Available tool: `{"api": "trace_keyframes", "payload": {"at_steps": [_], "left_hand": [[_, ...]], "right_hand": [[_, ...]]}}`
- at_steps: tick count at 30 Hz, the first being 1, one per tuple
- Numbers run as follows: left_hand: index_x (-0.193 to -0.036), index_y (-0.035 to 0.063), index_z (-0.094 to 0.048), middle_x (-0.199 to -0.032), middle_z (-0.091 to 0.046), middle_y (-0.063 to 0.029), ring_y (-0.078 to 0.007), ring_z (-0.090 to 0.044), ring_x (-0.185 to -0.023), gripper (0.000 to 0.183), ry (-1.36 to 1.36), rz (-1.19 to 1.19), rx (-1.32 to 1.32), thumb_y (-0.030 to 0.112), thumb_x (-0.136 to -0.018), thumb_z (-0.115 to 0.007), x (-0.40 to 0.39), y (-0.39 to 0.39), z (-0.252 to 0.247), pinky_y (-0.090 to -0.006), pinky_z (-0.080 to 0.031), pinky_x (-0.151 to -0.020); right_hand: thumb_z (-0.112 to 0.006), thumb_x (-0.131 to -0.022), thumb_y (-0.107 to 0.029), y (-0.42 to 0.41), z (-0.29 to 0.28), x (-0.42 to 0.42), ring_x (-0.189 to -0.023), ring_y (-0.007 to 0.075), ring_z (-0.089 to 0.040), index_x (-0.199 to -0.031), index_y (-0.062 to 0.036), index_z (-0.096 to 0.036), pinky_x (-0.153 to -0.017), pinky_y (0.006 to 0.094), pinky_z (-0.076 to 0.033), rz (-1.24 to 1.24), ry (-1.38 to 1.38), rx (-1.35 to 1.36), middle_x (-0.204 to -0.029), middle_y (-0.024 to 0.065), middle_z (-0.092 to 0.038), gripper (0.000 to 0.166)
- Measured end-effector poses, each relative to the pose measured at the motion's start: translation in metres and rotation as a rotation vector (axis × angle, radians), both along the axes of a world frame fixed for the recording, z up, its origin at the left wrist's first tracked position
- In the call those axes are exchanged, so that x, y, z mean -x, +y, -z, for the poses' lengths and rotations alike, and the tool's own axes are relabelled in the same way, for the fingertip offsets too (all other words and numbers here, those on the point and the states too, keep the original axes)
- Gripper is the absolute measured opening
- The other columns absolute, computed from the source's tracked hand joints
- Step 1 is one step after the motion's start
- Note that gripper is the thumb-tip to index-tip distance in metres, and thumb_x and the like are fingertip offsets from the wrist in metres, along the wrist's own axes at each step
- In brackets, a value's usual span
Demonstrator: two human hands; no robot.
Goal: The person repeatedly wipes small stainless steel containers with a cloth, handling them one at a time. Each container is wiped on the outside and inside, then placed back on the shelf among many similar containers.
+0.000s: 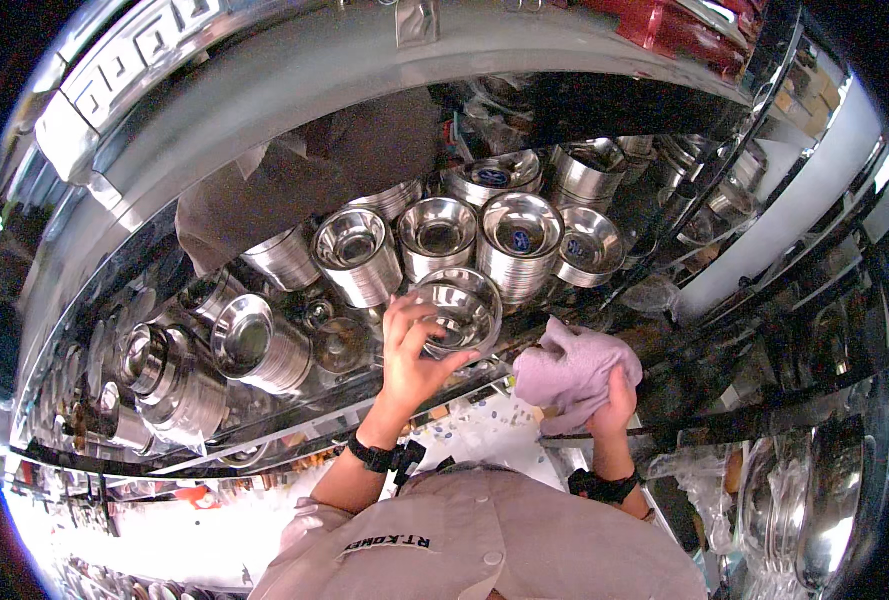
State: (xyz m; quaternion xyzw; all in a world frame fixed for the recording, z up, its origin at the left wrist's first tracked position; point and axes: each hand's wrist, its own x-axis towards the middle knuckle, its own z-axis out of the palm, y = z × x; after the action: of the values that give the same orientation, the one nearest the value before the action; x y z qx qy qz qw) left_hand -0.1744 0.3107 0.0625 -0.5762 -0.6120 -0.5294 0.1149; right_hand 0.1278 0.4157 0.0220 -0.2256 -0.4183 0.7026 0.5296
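Note:
My left hand (414, 356) grips the rim of a shiny steel bowl (459, 315), its fingers reaching over the edge and its thumb along the near side. To the right, my right hand (615, 401) holds a bunched pink cloth (576, 367), apart from the bowl. Just beyond the bowl stand stacks of steel bowls on a shelf, among them one stack (519, 259) with a blue sticker inside its top bowl and another stack (358, 255) to the left of it. Each wrist wears a black band.
More steel bowl stacks (264, 345) and a lidded-looking steel vessel (182, 382) stand at the left. A brown sheet (324, 172) hangs over the back stacks. The shelf's front edge (294, 427) runs below my left hand. Plastic-wrapped steel ware (782, 502) is at lower right.

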Motion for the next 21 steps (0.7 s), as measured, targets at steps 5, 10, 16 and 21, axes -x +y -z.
{"api": "trace_keyframes", "payload": {"at_steps": [5,10,16,21], "left_hand": [[-0.085,0.01,-0.068,-0.122,-0.067,-0.0073,-0.0413,-0.054,-0.135,0.05,0.045,0.001,0.061,0.029,-0.054,-0.102,0.004,-0.003,0.011,-0.0653,-0.037,-0.118],[-0.093,0.0114,-0.074,-0.126,-0.067,-0.0071,-0.0402,-0.053,-0.139,0.054,0.099,0.031,0.204,0.044,-0.057,-0.098,0.006,-0.005,0.01,-0.0683,-0.03,-0.121],[-0.096,0.0112,-0.075,-0.13,-0.067,-0.0087,-0.04,-0.052,-0.141,0.05,0.091,0.019,0.227,0.041,-0.064,-0.098,0.004,-0.018,-0.01,-0.0692,-0.029,-0.121],[-0.097,0.0115,-0.074,-0.128,-0.069,-0.0089,-0.04,-0.054,-0.139,0.032,0.108,-0.08,0.172,0.024,-0.074,-0.093,0.014,-0.048,-0.036,-0.0685,-0.03,-0.12]], "right_hand": [[-0.044,-0.113,-0.034,0.005,0.017,-0.003,-0.131,0.0341,-0.061,-0.147,0.0075,-0.049,-0.115,0.048,-0.046,-0.08,0.065,0.019,-0.145,0.0207,-0.06,0.054],[-0.048,-0.112,-0.033,0.008,0.023,-0.002,-0.132,0.0341,-0.061,-0.147,0.007,-0.049,-0.115,0.0486,-0.045,-0.139,0.065,0.007,-0.144,0.0195,-0.061,0.053],[-0.055,-0.109,-0.031,0.004,0.015,0.003,-0.132,0.0343,-0.06,-0.147,0.0065,-0.049,-0.116,0.0497,-0.045,-0.114,-0.001,0.038,-0.143,0.0185,-0.061,0.054],[-0.054,-0.11,-0.029,-0.003,0.006,0.019,-0.132,0.0345,-0.06,-0.148,0.0062,-0.049,-0.115,0.0503,-0.046,-0.217,0.083,0.067,-0.144,0.0187,-0.06,0.052]]}}
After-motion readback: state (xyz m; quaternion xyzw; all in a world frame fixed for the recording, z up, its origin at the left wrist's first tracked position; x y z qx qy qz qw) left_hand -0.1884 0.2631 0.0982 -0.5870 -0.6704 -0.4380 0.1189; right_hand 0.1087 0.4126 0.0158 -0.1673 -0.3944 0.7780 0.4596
